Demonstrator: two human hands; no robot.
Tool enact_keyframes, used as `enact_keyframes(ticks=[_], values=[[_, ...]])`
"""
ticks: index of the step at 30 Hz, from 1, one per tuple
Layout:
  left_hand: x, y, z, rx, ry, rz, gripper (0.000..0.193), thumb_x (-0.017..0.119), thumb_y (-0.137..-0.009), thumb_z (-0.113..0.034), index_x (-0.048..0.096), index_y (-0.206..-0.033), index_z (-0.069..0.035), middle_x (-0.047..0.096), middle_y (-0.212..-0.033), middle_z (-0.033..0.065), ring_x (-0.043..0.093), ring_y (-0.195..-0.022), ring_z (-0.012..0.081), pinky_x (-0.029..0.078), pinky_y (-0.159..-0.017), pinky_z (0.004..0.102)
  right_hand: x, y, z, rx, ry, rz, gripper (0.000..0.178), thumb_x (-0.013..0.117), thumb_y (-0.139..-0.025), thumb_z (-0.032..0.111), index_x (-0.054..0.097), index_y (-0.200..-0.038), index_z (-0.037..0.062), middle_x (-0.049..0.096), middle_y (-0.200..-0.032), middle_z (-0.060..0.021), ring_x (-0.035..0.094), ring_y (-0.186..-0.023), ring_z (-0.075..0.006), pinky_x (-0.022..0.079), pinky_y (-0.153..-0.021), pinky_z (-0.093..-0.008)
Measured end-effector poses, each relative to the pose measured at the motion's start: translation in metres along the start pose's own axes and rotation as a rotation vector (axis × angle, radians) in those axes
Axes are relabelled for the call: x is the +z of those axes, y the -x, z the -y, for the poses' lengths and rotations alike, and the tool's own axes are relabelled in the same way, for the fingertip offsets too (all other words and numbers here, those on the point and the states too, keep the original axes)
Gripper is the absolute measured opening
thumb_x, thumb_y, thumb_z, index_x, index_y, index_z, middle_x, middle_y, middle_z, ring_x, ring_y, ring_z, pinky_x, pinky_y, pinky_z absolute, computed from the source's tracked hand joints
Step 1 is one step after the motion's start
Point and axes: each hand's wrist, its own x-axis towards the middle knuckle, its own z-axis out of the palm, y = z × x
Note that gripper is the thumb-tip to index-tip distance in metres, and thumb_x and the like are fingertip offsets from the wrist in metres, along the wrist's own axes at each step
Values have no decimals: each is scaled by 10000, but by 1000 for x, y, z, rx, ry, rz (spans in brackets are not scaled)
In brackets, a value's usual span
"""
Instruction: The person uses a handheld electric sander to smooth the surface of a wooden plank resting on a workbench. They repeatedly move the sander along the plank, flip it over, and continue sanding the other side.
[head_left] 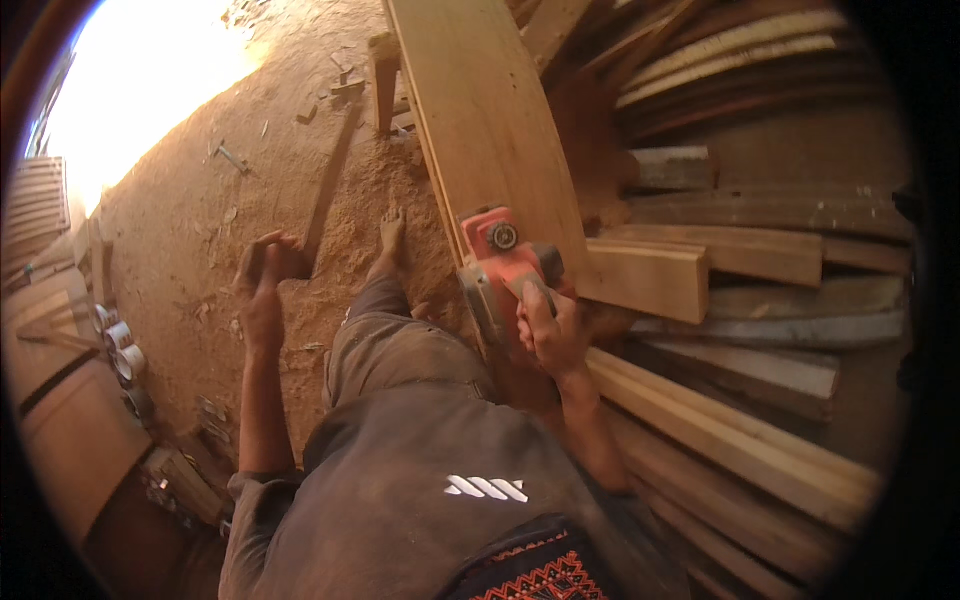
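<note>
The right hand (552,328) is closed round the red planer (508,266), likely steadying it at the near end of the board (490,110); whether the blurred left hand (268,268) holds anything, I cannot tell.

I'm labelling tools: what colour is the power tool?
The power tool is mostly red; see head view.

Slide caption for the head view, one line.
Right hand grips a red power tool at a board, left hand away from both, planks to the right.
</note>
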Motion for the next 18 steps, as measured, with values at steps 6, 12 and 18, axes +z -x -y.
enact_keyframes(ticks=[6,12,18], values=[[-24,-15,14,-8,-120,-146,248,610,-1103,-277,711,-1147,-54,731,-974,37,677,-922,127,535,-855,312,27,-182,81,-226,77,96,546,513,-1074,547,685,-881,66,451,-600,58,446,-475,-53,355,-429,-251],[57,-68,45,-64,-165,99,174,643,-1080,-206,655,-1073,-33,629,-765,5,606,-693,72,496,-624,288,37,-267,114,-137,-56,161,552,519,-1062,558,759,-983,67,468,-633,53,431,-470,-53,369,-428,-262],[170,-92,61,-60,-325,478,488,670,-1052,-256,524,-1482,-80,728,-1229,241,710,-1167,295,544,-976,404,-25,-66,43,41,123,85,534,495,-1071,516,602,-778,83,488,-596,31,459,-479,-70,360,-453,-270]])
